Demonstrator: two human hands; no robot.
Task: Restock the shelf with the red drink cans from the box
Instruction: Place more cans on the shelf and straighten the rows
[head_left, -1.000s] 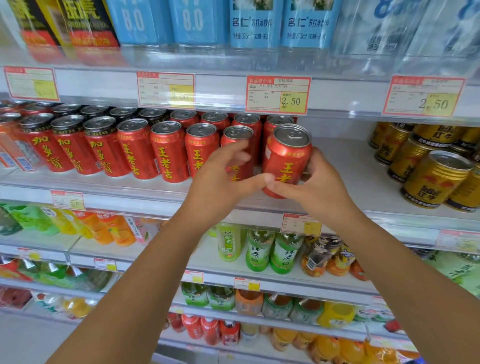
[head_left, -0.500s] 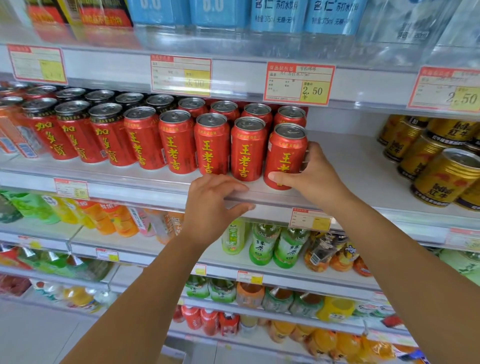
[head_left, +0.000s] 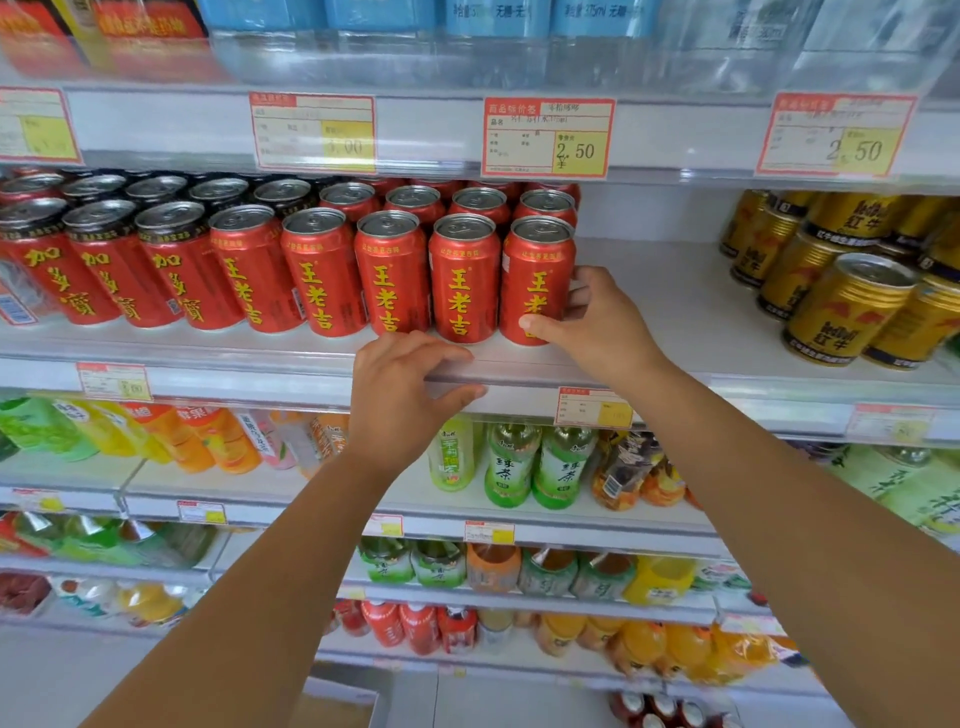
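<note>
Our right hand (head_left: 597, 322) reaches up, grip wrapped round the end red can (head_left: 537, 280); our left hand (head_left: 405, 395) rests, fingers loosely spread, on the shelf edge (head_left: 260, 371).

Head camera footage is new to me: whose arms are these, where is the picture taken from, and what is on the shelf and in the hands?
There is no machine here. A person wears one wide-angle camera on the head, looking forward and down, so the two bare arms reaching in from below are their own.

They face a shop shelf. On it stand rows of red drink cans, with gold cans further right and bare shelf between. Bottled drinks fill the shelves below.

The right hand is wrapped around the rightmost red can in the front row, which stands upright on the shelf. The left hand holds nothing; its fingers rest on the shelf's front edge. A box shows only partly at the bottom.
</note>
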